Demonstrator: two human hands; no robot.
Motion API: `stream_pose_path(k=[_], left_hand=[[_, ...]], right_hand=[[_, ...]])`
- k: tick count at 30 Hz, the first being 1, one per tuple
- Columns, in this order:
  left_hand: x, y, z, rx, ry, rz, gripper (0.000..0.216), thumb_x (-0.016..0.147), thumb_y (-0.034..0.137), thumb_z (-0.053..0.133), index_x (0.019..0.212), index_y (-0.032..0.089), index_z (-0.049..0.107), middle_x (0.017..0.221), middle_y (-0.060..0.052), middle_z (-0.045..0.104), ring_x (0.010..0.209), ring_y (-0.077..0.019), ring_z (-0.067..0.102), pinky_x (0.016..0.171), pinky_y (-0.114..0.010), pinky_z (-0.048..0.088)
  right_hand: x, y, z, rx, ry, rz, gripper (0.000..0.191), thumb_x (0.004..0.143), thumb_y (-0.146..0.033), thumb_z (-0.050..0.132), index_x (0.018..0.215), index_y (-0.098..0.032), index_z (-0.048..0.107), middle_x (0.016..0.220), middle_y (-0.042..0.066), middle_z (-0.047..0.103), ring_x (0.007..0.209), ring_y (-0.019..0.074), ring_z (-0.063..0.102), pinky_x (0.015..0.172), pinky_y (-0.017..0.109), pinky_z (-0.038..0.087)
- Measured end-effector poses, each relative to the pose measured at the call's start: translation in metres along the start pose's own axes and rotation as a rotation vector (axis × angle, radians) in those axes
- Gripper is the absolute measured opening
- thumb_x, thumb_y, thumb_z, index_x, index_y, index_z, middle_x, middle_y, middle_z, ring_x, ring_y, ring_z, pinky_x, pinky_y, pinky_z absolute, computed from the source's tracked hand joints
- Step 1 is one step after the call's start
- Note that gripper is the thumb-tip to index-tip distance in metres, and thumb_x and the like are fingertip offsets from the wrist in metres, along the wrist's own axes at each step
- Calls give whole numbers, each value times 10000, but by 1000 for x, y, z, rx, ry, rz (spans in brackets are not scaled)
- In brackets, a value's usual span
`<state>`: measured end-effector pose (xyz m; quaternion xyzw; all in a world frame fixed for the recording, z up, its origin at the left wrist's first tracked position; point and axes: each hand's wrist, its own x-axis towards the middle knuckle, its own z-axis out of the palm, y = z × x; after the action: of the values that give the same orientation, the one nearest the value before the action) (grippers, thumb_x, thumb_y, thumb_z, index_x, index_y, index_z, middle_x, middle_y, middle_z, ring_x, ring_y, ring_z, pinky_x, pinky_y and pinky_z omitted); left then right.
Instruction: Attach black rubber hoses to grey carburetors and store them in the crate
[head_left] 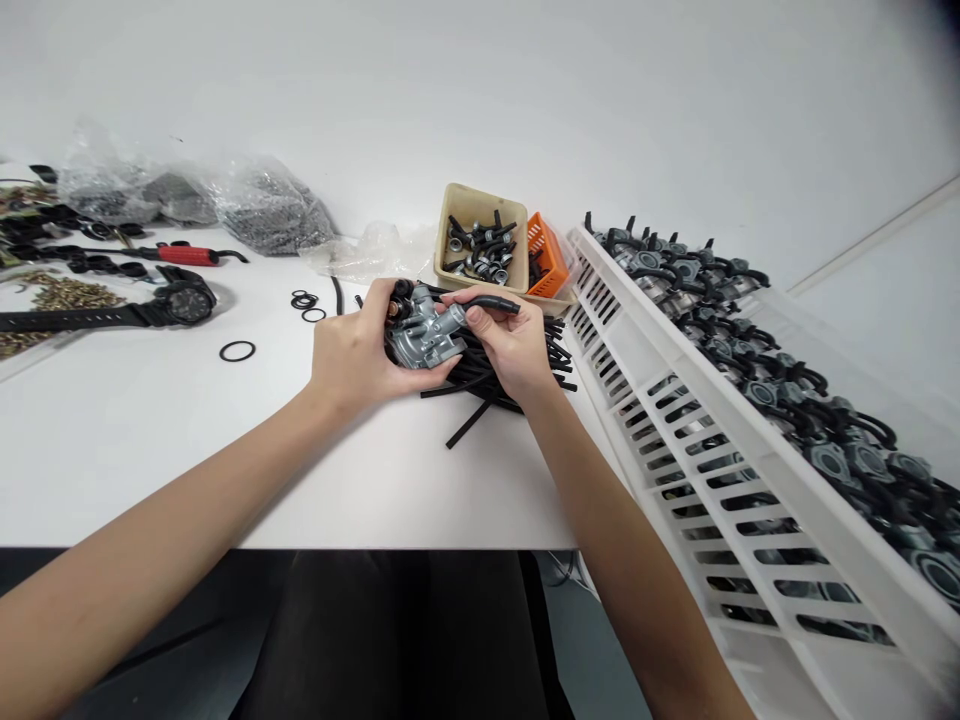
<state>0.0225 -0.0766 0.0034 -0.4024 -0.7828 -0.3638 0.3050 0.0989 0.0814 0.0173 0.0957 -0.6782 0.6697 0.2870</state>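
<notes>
Left hand (352, 352) grips carburetor (424, 338), right hand (516, 350) pinches hose (495, 302); tubing (480, 385) beneath, crate (720, 395) alongside.

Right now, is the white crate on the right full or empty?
Full: the white crate holds packed rows of grey metal parts.

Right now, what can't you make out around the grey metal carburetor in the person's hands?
- Head view: left side and underside of the grey metal carburetor, hidden by the left hand.
- Whether the short black rubber hose is seated on it: the right hand covers the joint.
- White slatted plastic crate: cut by right and bottom edges, blurred there.
- Clear plastic bags: contents too small to tell.
</notes>
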Motion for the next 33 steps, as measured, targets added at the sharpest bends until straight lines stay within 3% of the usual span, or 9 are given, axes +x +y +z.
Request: stream_pose_path(k=[12, 33], left_hand=[[0, 1, -1, -15, -21, -23, 715, 569, 618, 715, 1103, 187, 516, 931, -74, 717, 751, -250, 712, 634, -303, 520], [1, 3, -2, -2, -24, -32, 704, 585, 632, 695, 1103, 191, 515, 940, -70, 716, 759, -239, 710, 621, -294, 519]], right_hand=[[1, 1, 0, -39, 23, -8, 279, 726, -463, 761, 864, -224, 721, 922, 18, 747, 922, 206, 709, 927, 383, 555], [1, 2, 2, -2, 35, -13, 230, 739, -429, 762, 858, -237, 721, 900, 3, 741, 918, 196, 702, 929, 382, 553]])
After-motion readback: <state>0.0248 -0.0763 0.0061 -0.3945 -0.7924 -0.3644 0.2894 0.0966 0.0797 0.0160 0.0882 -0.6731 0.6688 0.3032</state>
